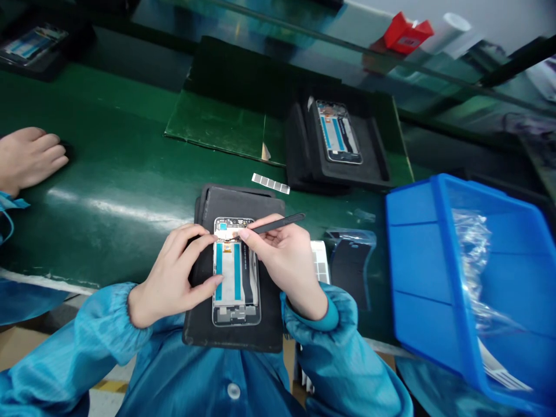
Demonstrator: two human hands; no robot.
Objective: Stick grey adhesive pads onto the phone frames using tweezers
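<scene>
An opened phone (230, 272) with two blue strips lies on a black foam tray (271, 324) in front of me. My right hand (284, 252) pinches a pair of black tweezers (282, 222), whose tip is at the phone's upper part. The exact contact point is hidden by my fingers. My left hand (176, 275) rests at the phone's left side, fingers apart, with fingertips on its upper left edge and the thumb over the left blue strip.
Another person's hand (32, 157) rests on the green table (108, 156) at left. Stacked black trays (377, 153) hold a second phone (337, 132). A blue bin (421, 266) with clear plastic stands at right, beside dark film (351, 263). A label strip (270, 183) lies beyond my tray.
</scene>
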